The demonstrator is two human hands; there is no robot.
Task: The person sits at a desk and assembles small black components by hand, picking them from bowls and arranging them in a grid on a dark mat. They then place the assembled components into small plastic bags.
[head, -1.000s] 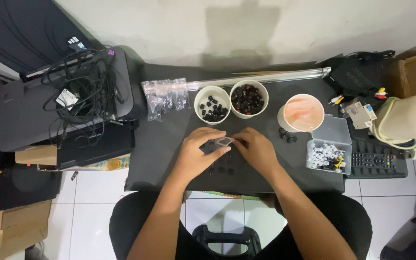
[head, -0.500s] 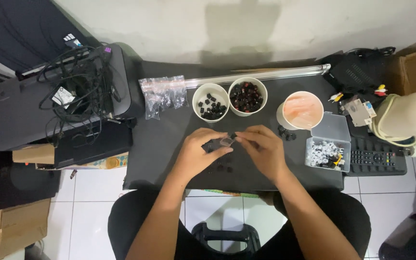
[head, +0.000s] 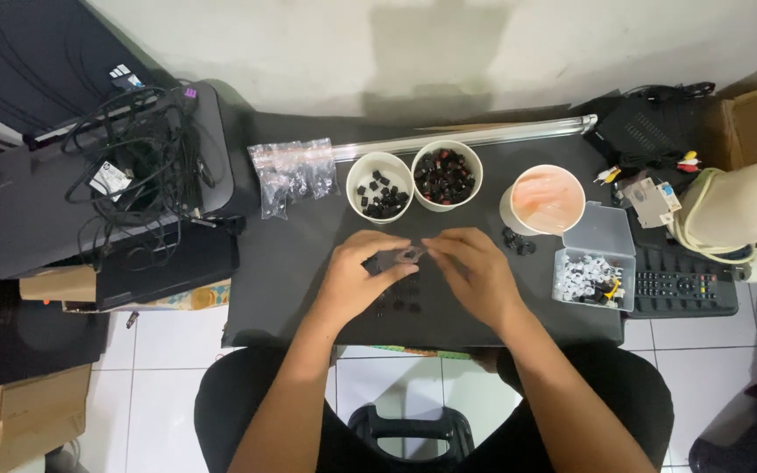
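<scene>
From the head camera, looking straight down: both hands meet at the middle of the dark work mat [head: 291,280], and between them sits a small clear plastic bag [head: 411,255], pinched at its left end by the left hand [head: 359,282] and at its right end by the right hand [head: 475,273], fingertips of both curled in tight on it. What is inside the bag is too small to tell. Just under the hands, on the mat, lie a few small black parts [head: 399,303], loose and close to the left palm. Straight beyond the fingertips stand two white cups side by side: the cup of black parts [head: 379,194] beyond the left hand, the cup of dark reddish parts [head: 446,174] beyond the right. Further out past the right hand there is a white cup with a pinkish inside [head: 543,199], with a few more black pieces at its foot, and to the right of that hand a clear plastic box of white clips [head: 590,271], lid tipped up. Beyond the left hand and off to its left lies a bunch of empty clear bags [head: 291,178]. Far right of the box, a black remote control [head: 683,287].
</scene>
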